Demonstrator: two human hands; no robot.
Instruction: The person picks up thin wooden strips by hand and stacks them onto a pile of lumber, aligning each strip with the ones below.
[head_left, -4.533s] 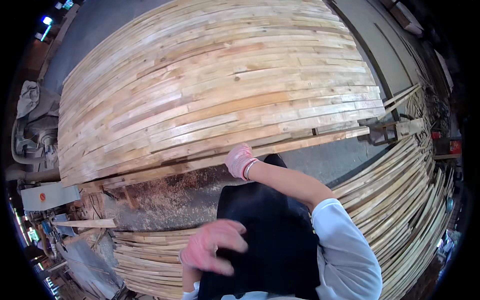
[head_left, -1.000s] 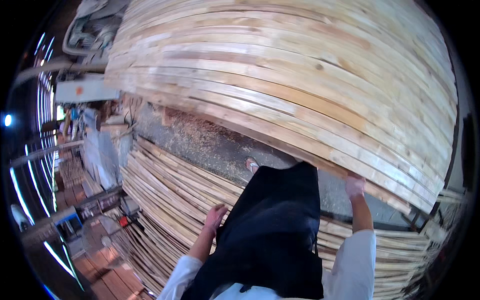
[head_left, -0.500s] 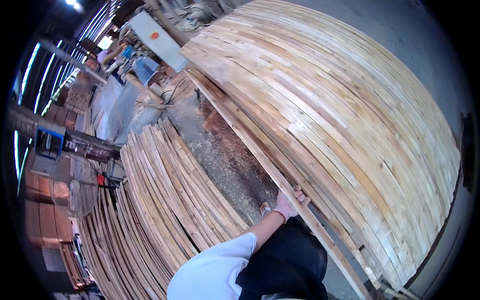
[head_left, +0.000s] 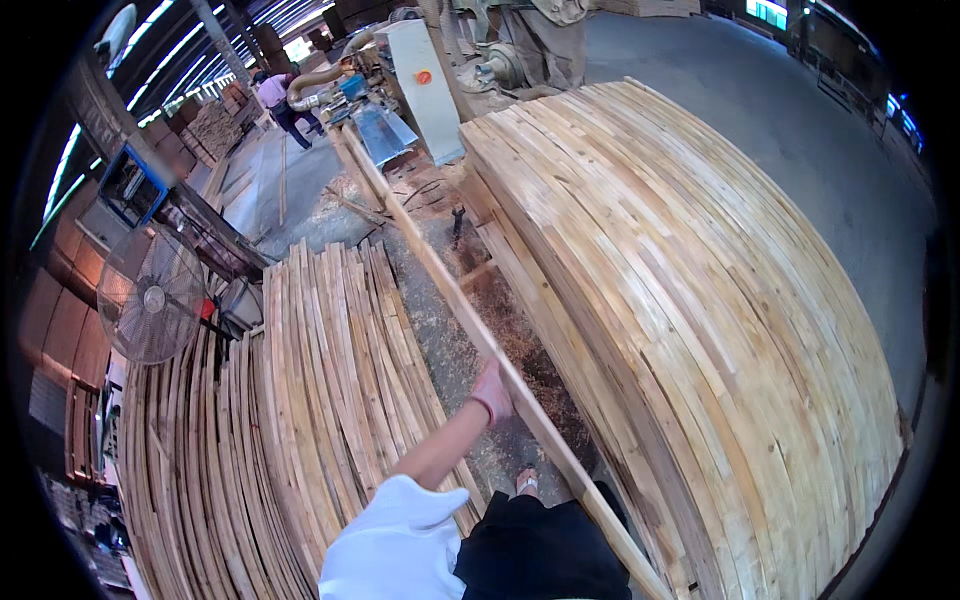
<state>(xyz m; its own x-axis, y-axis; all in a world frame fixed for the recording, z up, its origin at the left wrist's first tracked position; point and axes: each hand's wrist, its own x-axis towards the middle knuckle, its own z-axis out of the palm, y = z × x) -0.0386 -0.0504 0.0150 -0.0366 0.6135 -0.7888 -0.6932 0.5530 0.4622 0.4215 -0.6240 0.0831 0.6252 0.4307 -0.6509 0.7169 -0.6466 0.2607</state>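
My left hand (head_left: 492, 393), in a pale pinkish work glove, grips a long, narrow wooden strip (head_left: 545, 428) near the middle of its visible length. The strip slants from beside my legs at the bottom right up toward the machine at the far left. It hangs over the gap between two wood stacks. On its right is a broad stack of light wooden strips (head_left: 680, 300), laid side by side. A lower stack of strips (head_left: 340, 360) lies to the left of my forearm. My right hand is not in view.
A pale control cabinet (head_left: 425, 90) with an orange-red knob stands ahead, near a machine (head_left: 380, 130). Sawdust (head_left: 500, 310) covers the floor between the stacks. A caged fan (head_left: 153, 297) is at left. Another person (head_left: 280, 98) bends over farther back.
My left hand has swung leftward with the strip, away from the right stack's edge, and the strip's far end now reaches the machine. My view has turned and shows more of the background.
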